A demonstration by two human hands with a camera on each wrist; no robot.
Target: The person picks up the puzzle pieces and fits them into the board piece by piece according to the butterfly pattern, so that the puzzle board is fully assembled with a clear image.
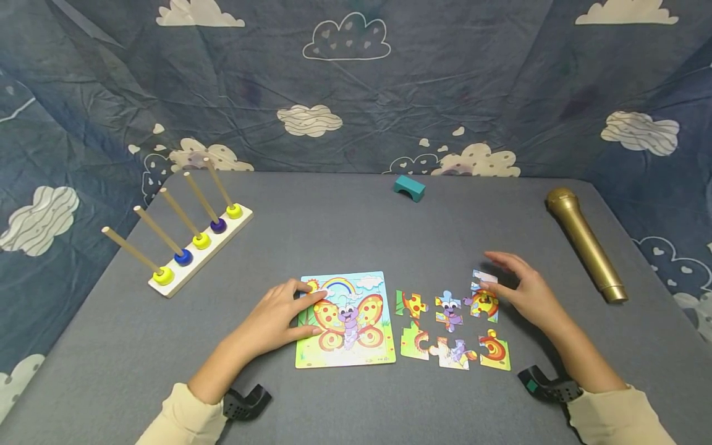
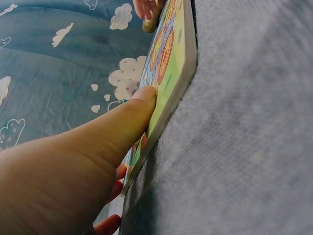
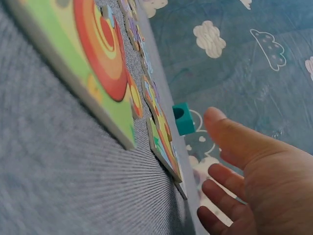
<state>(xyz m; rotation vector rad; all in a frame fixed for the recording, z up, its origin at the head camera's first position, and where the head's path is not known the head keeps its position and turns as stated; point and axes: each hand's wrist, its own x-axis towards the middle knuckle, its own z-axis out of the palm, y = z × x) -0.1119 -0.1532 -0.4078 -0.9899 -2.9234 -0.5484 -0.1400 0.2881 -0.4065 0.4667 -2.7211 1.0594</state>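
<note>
A square butterfly puzzle board [image 1: 345,319] lies flat in front of me, its picture whole. My left hand [image 1: 275,316] rests at its left side, thumb [image 2: 142,95] and index finger lying on the picture. To the right of the board, loose puzzle pieces lie in two rows, among them a butterfly-face piece [image 1: 448,311], a bottom middle piece [image 1: 453,354] and a bottom right piece [image 1: 494,351]. My right hand [image 1: 525,290] is over the upper right piece [image 1: 485,304], partly covering it. In the right wrist view its fingers are spread, holding nothing, apart from the pieces.
A wooden peg stand [image 1: 200,253] with yellow and blue rings stands at the left. At the back sits a teal arch block [image 1: 409,188]. A gold microphone [image 1: 586,244] lies on the right. The patterned cloth [image 1: 356,93] hangs behind the grey table [image 1: 334,228].
</note>
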